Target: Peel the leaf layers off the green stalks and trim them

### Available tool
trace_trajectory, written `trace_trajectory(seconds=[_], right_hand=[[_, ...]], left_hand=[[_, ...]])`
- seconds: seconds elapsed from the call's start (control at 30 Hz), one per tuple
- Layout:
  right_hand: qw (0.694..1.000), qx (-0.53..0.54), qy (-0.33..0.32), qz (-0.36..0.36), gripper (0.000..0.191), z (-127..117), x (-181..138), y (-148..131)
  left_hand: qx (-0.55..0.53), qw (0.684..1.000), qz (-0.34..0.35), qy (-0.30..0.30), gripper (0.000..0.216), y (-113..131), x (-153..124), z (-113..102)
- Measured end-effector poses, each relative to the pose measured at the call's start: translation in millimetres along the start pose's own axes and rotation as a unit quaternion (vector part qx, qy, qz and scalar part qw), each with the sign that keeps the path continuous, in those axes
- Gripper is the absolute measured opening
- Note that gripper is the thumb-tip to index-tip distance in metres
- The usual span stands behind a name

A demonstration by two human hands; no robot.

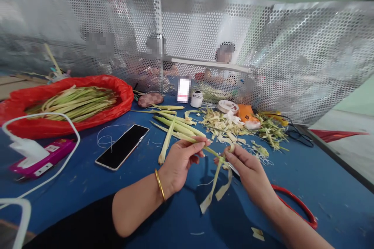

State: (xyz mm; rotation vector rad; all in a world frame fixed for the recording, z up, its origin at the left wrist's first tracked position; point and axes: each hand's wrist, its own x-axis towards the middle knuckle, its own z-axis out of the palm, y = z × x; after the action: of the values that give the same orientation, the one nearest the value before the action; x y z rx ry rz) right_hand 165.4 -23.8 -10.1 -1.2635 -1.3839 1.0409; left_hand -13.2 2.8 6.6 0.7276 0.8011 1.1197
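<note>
My left hand [182, 161], a gold bangle on its wrist, pinches a thin green leaf strip [214, 153] between thumb and fingers. My right hand [244, 163] is closed on the other end, where the strips cross in a small knot or fold. Two pale loose ends [208, 202] hang below it over the blue table. Beneath my right hand and forearm lies a tool with a red loop handle [306, 212], probably scissors, mostly hidden. Several longer green leaf stalks [184, 126] lie just beyond my left hand.
A red bag [117, 114] of leaf strips stands at left, near a purple power strip [55, 159] with a white cable. A black-screened phone [122, 147] lies nearby. Leaf scraps [217, 122], a tape roll [228, 107] and a perforated metal screen [201, 27] are behind; people sit beyond.
</note>
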Motion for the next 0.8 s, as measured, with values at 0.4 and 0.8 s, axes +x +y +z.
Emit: trace_trajectory(seconds=[0.4,0.8], right_hand=[[0.985,-0.141,0.001,-0.098,0.024,-1.4,-4.1,-13.0],[0.985,-0.067,-0.014,-0.157,0.014,5.8,-4.2,-12.5]], left_hand=[[0.429,0.857,0.283,0.037,0.024,10.5,7.5,-11.1],[0.309,0.930,-0.023,-0.200,0.026,0.4,-9.6,2.6]])
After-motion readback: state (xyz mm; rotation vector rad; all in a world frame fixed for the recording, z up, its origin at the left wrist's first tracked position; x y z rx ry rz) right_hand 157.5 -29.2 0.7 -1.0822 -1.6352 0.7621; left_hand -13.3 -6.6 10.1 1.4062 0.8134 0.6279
